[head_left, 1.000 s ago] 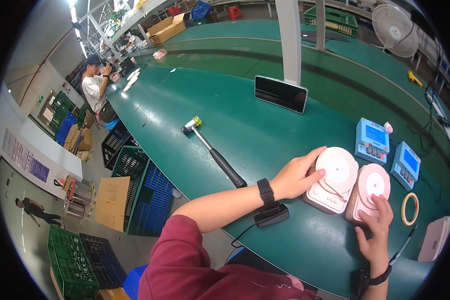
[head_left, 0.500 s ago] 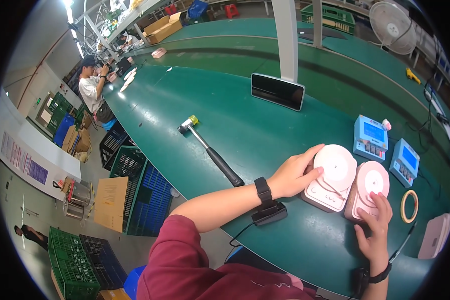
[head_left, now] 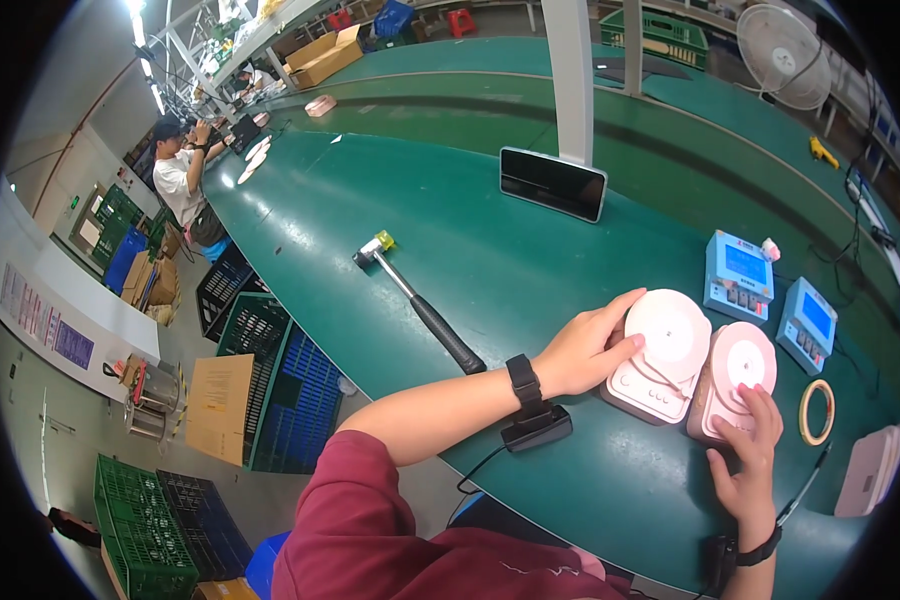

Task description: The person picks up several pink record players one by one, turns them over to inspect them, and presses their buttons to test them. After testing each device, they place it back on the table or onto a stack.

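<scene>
Side by side on the glossy green worktop, two pale pink, box-shaped devices with round discs on their faces sit face up, under the person's hands. On the left device, the left hand curves round the left edge, thumb bent over the face and fingers along the upper side; how firmly it grips cannot be told. Its bare forearm reaches across from the lower left, a black strap at the wrist. The right hand is loosely open, fingertips resting on the right device's face and thumb spread away, its forearm rising steeply from the lower edge. Just beyond stand two light-blue boxes with screens; a pale yellow ring lies to the right, and a black-handled hammer well to the left.
</scene>
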`<state>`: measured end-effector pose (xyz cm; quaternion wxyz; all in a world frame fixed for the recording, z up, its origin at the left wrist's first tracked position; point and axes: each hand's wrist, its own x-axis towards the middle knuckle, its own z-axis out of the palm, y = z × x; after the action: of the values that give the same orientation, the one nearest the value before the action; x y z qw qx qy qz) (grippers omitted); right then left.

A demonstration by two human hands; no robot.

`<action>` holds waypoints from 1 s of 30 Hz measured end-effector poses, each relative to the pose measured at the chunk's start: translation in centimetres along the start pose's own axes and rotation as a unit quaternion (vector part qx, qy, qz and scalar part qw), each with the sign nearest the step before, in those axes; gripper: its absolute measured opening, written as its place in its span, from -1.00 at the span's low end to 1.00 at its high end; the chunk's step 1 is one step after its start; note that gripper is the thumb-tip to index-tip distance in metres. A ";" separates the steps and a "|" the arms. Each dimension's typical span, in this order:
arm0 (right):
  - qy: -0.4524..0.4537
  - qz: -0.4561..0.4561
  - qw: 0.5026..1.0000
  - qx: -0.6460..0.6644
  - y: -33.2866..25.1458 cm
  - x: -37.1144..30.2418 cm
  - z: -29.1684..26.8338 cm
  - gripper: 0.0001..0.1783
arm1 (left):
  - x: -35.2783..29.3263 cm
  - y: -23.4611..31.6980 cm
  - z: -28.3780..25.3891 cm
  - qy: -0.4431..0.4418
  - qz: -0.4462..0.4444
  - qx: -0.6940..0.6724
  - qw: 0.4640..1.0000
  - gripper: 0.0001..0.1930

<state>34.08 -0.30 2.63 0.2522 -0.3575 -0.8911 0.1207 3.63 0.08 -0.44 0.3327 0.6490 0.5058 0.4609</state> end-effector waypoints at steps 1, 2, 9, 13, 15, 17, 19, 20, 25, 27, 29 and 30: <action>0.000 -0.001 1.000 0.000 0.0 0.0 0.0 -0.56 | 0.0 0.1 -0.1 -0.002 -0.003 0.003 1.000 -0.39; 0.000 -0.002 1.000 0.000 0.0 0.0 0.0 -0.56 | -0.1 0.2 -0.1 -0.003 -0.006 0.006 1.000 -0.39; -0.001 0.000 1.000 -0.005 -0.1 -0.2 -0.3 -0.56 | 0.0 0.1 0.2 0.004 0.005 0.001 1.000 -0.40; 0.005 -0.013 1.000 -0.003 0.1 -0.1 -0.4 -0.56 | 0.1 -0.4 0.5 0.020 0.011 0.000 1.000 -0.41; -0.003 -0.014 1.000 0.003 0.2 0.4 0.0 -0.54 | -0.2 -0.6 0.5 0.019 0.014 -0.009 1.000 -0.41; -0.010 -0.008 1.000 0.002 0.2 0.6 -0.1 -0.52 | -0.3 -0.8 0.1 0.042 0.011 -0.013 0.999 -0.41; -0.009 -0.015 1.000 0.003 0.3 0.5 -0.4 -0.52 | 0.1 -0.7 0.2 0.020 0.008 -0.018 1.000 -0.42; -0.009 -0.024 1.000 0.007 0.4 0.5 -0.4 -0.52 | 0.2 -0.6 0.1 0.019 -0.003 -0.006 1.000 -0.43; -0.007 -0.021 1.000 0.003 0.5 0.3 -0.4 -0.51 | 0.1 -0.2 0.1 0.007 -0.012 -0.016 1.000 -0.45; -0.010 -0.025 1.000 0.012 0.7 0.3 -0.4 -0.51 | 0.2 0.0 0.1 0.007 -0.036 -0.018 0.999 -0.42; -0.008 -0.018 1.000 0.015 0.7 0.3 -0.4 -0.51 | 0.0 0.2 0.1 -0.003 -0.047 -0.021 0.999 -0.40; -0.006 -0.023 1.000 0.017 0.7 0.4 -0.3 -0.52 | -0.1 0.2 -0.1 0.002 -0.047 -0.019 0.999 -0.34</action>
<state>34.35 0.46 2.77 0.2556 -0.3321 -0.8983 0.1320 3.61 -0.08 -0.21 0.3653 0.6168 0.5279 0.4555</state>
